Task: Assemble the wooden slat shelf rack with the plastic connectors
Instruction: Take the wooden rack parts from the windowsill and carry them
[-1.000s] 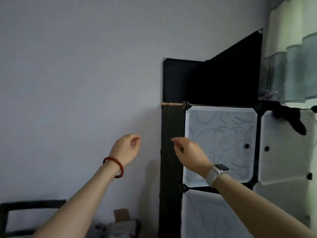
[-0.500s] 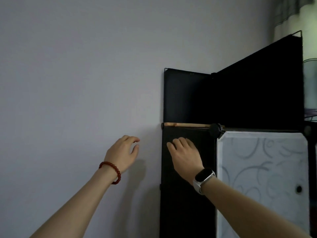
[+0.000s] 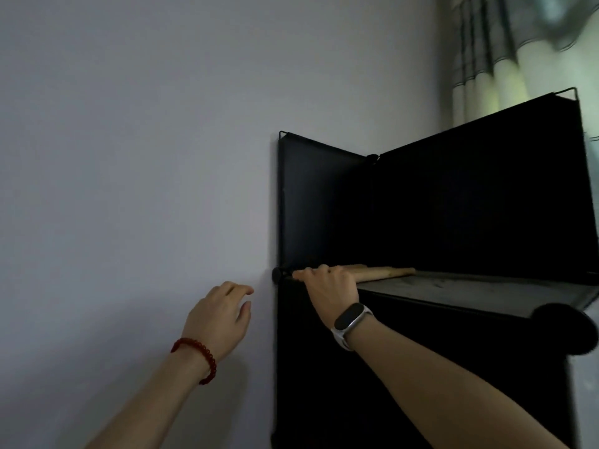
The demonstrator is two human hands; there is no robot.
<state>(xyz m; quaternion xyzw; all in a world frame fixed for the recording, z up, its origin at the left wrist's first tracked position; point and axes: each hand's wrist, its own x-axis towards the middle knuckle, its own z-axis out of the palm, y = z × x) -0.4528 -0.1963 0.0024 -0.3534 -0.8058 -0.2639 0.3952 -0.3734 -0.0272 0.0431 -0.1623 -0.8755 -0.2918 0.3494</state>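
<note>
A pale wooden slat (image 3: 385,273) lies on the top shelf panel (image 3: 470,290) of a black panel cabinet, along its left edge. My right hand (image 3: 327,281), with a watch on the wrist, reaches over that edge, and its fingers curl over the slat's left end, which is hidden. A round black plastic connector (image 3: 277,275) sits at the shelf's back-left corner, just left of my index finger. Another connector (image 3: 565,332) bulges at the front corner. My left hand (image 3: 220,314), wearing a red bead bracelet, hovers beside the cabinet with loosely spread fingers and holds nothing.
Two upright black panels (image 3: 324,205) form a corner above the shelf, joined at the top by a small connector (image 3: 372,157). A plain wall (image 3: 129,157) fills the left side. A curtain (image 3: 505,59) hangs at the upper right.
The view has risen and moved closer. My right hand went up from the cabinet's side panel onto the shelf edge and over the slat. My left hand stayed beside the cabinet.
</note>
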